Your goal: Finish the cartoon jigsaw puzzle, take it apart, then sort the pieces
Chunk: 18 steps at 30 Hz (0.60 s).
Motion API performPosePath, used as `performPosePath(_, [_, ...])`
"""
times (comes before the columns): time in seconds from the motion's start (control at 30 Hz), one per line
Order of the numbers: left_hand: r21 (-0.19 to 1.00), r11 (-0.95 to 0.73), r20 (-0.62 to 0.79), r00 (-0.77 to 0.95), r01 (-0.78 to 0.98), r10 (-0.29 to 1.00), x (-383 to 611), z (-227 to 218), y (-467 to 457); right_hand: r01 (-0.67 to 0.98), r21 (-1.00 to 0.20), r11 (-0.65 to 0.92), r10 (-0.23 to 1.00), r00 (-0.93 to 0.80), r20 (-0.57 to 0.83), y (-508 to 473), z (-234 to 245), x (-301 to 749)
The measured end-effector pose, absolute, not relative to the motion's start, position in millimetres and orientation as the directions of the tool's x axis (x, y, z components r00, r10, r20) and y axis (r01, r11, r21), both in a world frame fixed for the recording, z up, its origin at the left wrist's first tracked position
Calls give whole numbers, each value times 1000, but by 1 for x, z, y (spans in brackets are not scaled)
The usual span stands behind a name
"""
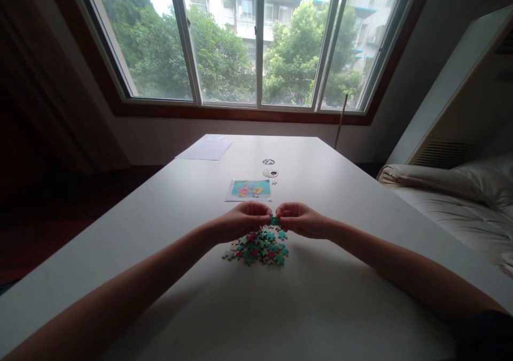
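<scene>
Between my two hands is a green jigsaw puzzle piece, raised just above the far side of a pile. My left hand pinches it from the left, and my right hand pinches it from the right. Whether it is one piece or two joined ones I cannot tell. Below lies the heap of jigsaw pieces in green, teal, pink and cream. Just beyond my hands a picture card with pink and yellow cartoon figures on blue lies flat on the table.
The white table runs toward the window. One small loose piece lies beside two round items, one behind the other. White paper rests at the far left. A cushioned seat stands to the right, a thin stick behind the table.
</scene>
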<state>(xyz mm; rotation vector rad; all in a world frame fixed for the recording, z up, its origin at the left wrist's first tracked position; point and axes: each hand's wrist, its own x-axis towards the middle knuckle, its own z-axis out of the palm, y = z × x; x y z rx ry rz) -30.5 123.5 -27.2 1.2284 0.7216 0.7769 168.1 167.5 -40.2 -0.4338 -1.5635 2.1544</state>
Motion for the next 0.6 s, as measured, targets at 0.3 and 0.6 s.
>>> performPosePath(0.3, [947, 255, -131, 490, -197, 862, -24, -28, 121, -175, -970, -168, 667, -745, 19, 160, -36, 161])
performPosePath(0.6, [972, 172, -99, 385, -158, 917, -35, -28, 130, -150, -987, -64, 717, -694, 59, 168, -37, 164])
